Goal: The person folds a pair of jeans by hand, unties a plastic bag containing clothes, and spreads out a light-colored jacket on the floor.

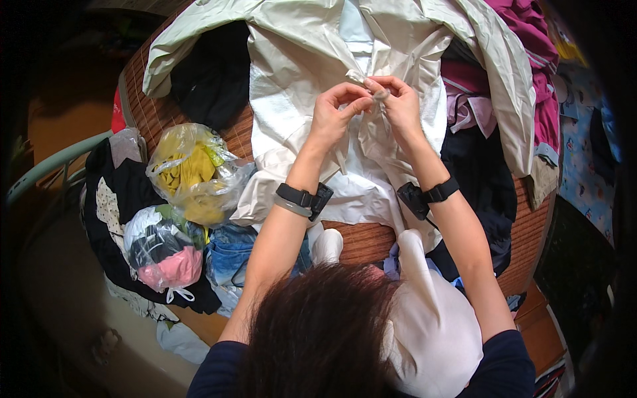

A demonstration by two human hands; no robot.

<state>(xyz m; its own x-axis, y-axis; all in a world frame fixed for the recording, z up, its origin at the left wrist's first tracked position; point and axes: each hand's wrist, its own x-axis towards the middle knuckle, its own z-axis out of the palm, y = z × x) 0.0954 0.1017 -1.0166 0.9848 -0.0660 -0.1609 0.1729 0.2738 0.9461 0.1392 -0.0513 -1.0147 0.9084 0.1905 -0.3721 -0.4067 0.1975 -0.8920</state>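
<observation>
A beige long-sleeved jacket (292,60) lies spread before me with its front parted and its white lining (269,116) showing. Both my hands meet at the middle of its front opening. My left hand (337,111) is closed, thumb and forefinger pinched near the jacket's edge; what sits between the tips is too small to make out. My right hand (398,106) pinches a bunched bit of the jacket's front edge. A thin greyish strip or cord (381,95) shows by the right fingertips.
Left of the jacket lie a clear plastic bag of yellow cloth (192,169), another bag with pink and dark cloth (166,255), and blue denim (229,255). Dark clothes (481,179) and magenta garments (527,40) are piled at the right. Beneath is a brown striped mat (365,244).
</observation>
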